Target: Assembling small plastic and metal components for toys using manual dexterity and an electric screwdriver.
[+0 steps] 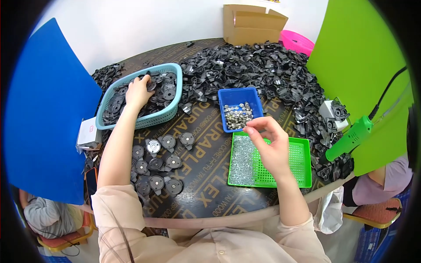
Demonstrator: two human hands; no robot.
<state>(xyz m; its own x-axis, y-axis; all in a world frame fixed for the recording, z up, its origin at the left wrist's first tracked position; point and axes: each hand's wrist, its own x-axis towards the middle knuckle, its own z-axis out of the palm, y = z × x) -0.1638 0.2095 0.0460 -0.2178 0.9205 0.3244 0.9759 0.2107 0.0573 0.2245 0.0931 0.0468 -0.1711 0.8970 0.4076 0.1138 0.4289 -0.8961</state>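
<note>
My left hand (pixel 139 93) reaches into a light-blue basket (pixel 165 115), its fingers curled around a black round plastic part (pixel 151 84) among many similar ones. My right hand (pixel 274 151) hovers above the near edge of a small blue bin (pixel 222 115) of shiny metal caps (pixel 238 116). Its thumb and forefinger are pinched together; what they hold, if anything, is too small to make out. Below that hand lies a green perforated tray (pixel 302 162), with small silvery pieces (pixel 242 162) along its left side. Several black round parts (pixel 156 183) rest on the table, some with metal centres.
A large heap of black plastic pieces (pixel 245 65) spreads across the back. A green electric screwdriver (pixel 351 139) hangs at the right. Blue (pixel 48 118) and green (pixel 357 65) panels flank the table. A cardboard box (pixel 256 28) and pink basket (pixel 296 42) stand behind. People sit on both sides.
</note>
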